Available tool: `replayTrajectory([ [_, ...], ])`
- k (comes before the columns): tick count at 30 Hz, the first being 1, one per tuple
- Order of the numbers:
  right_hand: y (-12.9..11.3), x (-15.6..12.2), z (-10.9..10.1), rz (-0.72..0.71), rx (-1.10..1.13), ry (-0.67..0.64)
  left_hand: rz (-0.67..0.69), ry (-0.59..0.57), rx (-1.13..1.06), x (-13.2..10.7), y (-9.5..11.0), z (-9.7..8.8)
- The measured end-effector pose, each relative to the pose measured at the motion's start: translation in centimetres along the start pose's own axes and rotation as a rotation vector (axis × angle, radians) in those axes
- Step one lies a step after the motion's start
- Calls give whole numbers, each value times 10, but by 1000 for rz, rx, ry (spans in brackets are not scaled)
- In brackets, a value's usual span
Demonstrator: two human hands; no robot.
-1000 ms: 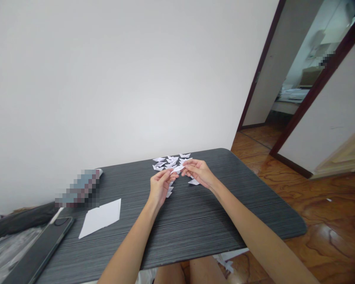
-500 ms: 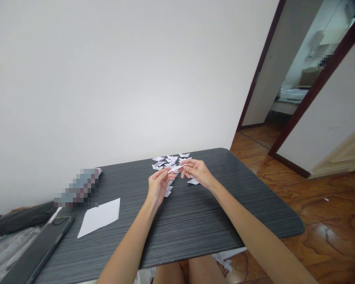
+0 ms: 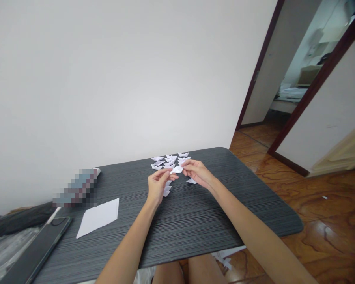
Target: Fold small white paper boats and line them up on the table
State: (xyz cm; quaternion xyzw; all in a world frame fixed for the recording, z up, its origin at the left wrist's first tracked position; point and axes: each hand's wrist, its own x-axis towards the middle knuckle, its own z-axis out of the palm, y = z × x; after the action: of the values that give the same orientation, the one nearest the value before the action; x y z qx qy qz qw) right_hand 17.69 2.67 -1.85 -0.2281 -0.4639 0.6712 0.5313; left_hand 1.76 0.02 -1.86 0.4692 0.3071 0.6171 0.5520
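Observation:
Between my two hands, above the table, is a small white folded paper boat (image 3: 176,169). My left hand (image 3: 159,183) pinches its left end with thumb and fingertips. At the other end, my right hand (image 3: 197,172) grips it the same way. Behind and below the hands stand several finished paper boats (image 3: 170,157) in loose rows, partly hidden by my fingers. One paper boat (image 3: 191,181) lies just under my right hand, and a few more boats (image 3: 167,191) sit beside my left wrist.
The dark table (image 3: 225,213) meets a white wall. Left of my arm lies white paper (image 3: 98,217), with a black phone (image 3: 37,252) at the near left edge and a blurred-out object (image 3: 77,187) behind. Paper scraps (image 3: 225,258) lie below the table's front edge.
The paper boat between my hands has turned to show a wider, flatter face. My hands have barely shifted, both still holding it.

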Motion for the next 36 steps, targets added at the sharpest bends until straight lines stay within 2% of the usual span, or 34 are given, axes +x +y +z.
replayTrajectory([
  [4, 0, 1, -2, 34, -6, 18, 24, -19, 63, 0, -1, -1],
  [12, -2, 0, 1, -41, -16, 13, -40, 33, -37, 1, 0, 1],
  [19, 0, 1, 0, -64, -23, 24, -20, 10, -9, -1, 0, 1],
  [29, -3, 0, 0, -47, -34, 18, -6, 11, 20, 1, -1, 0],
  [36, -2, -1, 1, -13, -104, -4, -41, 66, 78, 4, -1, -3],
])
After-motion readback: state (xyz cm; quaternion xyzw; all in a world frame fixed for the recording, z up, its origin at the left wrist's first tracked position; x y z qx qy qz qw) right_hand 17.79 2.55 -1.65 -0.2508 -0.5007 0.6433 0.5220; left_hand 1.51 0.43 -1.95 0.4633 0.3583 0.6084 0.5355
